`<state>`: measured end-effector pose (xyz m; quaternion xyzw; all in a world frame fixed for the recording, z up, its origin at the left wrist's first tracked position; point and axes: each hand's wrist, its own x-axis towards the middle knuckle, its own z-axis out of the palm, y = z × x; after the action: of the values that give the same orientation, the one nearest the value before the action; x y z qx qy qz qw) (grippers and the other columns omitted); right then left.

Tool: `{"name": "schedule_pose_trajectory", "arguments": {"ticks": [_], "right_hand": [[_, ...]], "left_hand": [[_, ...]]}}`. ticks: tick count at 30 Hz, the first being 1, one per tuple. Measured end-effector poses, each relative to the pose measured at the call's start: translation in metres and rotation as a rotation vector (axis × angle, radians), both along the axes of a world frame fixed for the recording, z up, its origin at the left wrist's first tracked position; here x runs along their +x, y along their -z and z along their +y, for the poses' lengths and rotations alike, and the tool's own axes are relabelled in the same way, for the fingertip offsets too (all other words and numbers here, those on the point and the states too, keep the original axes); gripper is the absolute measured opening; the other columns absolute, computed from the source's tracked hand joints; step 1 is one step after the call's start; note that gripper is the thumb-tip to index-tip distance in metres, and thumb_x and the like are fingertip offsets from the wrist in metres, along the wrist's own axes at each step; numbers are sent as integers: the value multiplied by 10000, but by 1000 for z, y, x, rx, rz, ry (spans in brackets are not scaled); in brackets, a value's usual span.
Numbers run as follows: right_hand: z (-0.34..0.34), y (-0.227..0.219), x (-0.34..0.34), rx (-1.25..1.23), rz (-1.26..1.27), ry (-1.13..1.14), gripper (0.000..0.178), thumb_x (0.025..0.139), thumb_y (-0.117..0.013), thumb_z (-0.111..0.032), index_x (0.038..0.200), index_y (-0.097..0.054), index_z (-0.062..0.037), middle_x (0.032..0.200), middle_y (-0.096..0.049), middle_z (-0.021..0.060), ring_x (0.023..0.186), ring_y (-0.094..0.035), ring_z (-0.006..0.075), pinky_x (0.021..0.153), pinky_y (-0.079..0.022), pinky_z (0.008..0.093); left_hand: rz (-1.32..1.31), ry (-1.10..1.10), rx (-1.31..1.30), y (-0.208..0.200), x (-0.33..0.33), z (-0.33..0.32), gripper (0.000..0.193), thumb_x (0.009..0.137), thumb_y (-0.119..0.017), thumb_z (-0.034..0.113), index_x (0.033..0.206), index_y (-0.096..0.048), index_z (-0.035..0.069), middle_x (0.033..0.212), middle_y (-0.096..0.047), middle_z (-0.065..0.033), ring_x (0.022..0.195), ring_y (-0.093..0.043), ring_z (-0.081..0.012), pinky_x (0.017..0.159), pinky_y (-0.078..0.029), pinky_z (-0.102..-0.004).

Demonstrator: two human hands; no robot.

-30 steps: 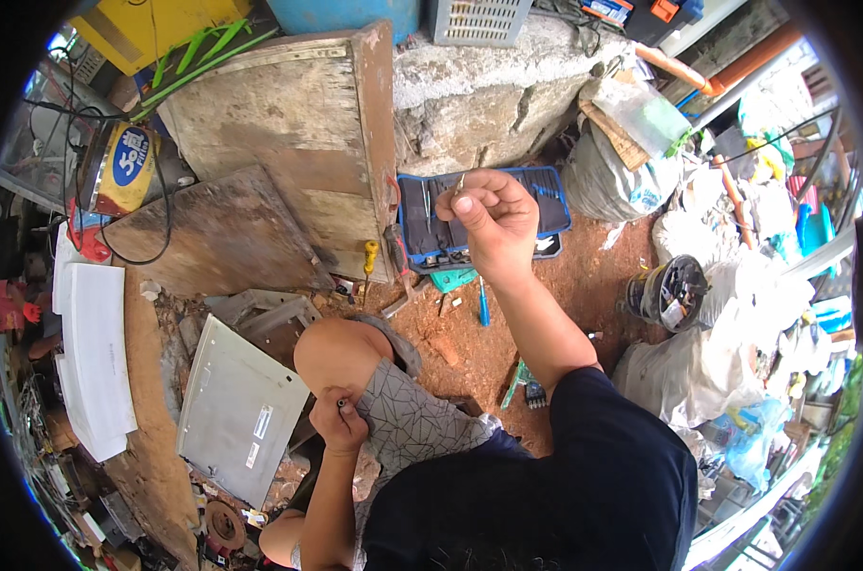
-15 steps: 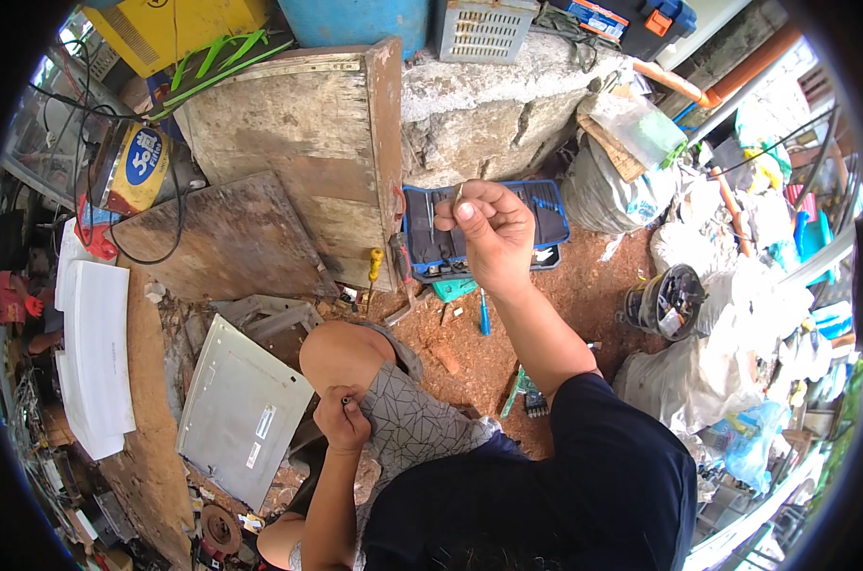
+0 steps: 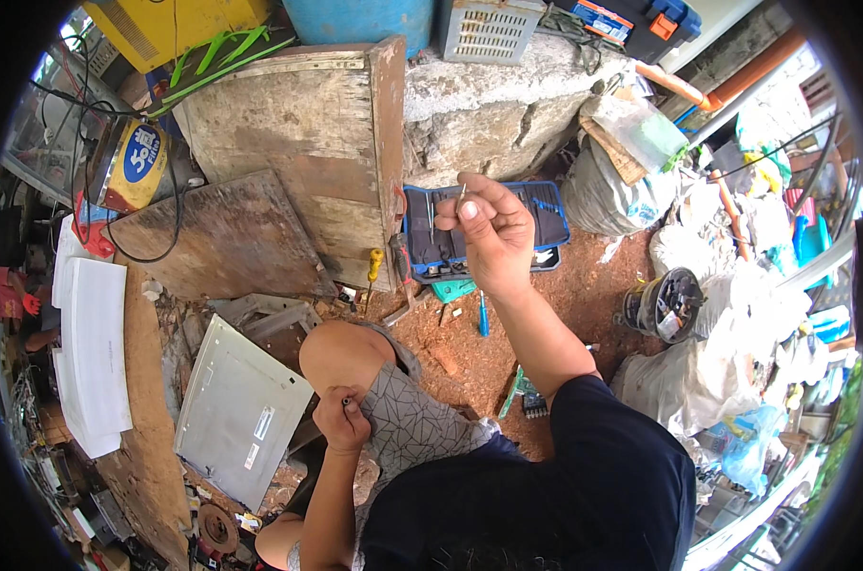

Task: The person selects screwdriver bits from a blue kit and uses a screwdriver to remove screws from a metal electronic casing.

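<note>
My right hand (image 3: 496, 238) is raised in front of me, thumb and fingers pinching a small thin metal piece (image 3: 463, 193). Its kind is too small to make out; it could be a bit. Behind that hand an unfolded blue-edged tool case (image 3: 553, 214) lies on the ground. Resting against my bent knee, my left hand (image 3: 343, 419) is closed around a dark rod-like tool (image 3: 346, 402); only its round hollow end shows. A blue-handled screwdriver (image 3: 483, 319) lies on the dirt below the case. A yellow-handled screwdriver (image 3: 374, 265) stands near the wooden panel.
A flat grey metal panel (image 3: 232, 409) lies left of my knee. Wooden boards (image 3: 289, 143) lean at the back left. Green circuit boards (image 3: 513, 392) lie under my right arm. On the right are a small black bucket (image 3: 676, 303) and white sacks (image 3: 679, 376).
The fingers of my right hand have shifted slightly around the small metal piece, which now points more upright. My left hand stays where it was.
</note>
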<state>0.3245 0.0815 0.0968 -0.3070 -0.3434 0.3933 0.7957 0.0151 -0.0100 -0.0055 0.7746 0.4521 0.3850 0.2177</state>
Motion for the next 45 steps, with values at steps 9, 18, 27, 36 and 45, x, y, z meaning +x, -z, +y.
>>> {"name": "schedule_pose_trajectory", "arguments": {"ticks": [9,18,27,36,45], "right_hand": [[22,136,53,-418,-257,114,156,964,-624,-36,1086,-641,59,977,-726,104,883,-684,134,828,-556,278],[90,354,134,-1077,-936,517,214,795,-695,-223,934,-769,-78,870,-754,118,836,-734,266,820,-557,359],[142,408,138,-1063,-1205,618,212,770,-752,-296,897,-779,-129,910,-691,109,901,-661,291,829,-525,399],[141,413,134,-1072,-1221,550,151,782,-730,-276,857,-757,-148,996,-688,94,1009,-635,316,898,-507,420],[142,421,137,-937,-1520,602,139,822,-694,-281,822,-742,-151,1002,-677,46,985,-618,286,873,-506,420]], "left_hand": [[-50,35,-43,5,3,-7,160,974,-472,195,938,-552,61,663,-579,-91,526,-558,-269,496,-444,-354],[-14,113,-59,10,-7,5,334,1058,-393,353,1015,-478,34,595,-469,-60,474,-449,-171,449,-380,-299],[62,133,-131,6,-15,18,329,1058,-366,361,988,-459,53,645,-486,-80,531,-483,-208,508,-429,-345],[75,157,-185,2,-13,22,316,1048,-384,400,1002,-455,95,653,-495,-73,538,-480,-212,532,-420,-351],[81,161,-184,-1,-9,25,282,1043,-408,374,999,-456,99,653,-495,-71,540,-491,-217,516,-414,-342]]}}
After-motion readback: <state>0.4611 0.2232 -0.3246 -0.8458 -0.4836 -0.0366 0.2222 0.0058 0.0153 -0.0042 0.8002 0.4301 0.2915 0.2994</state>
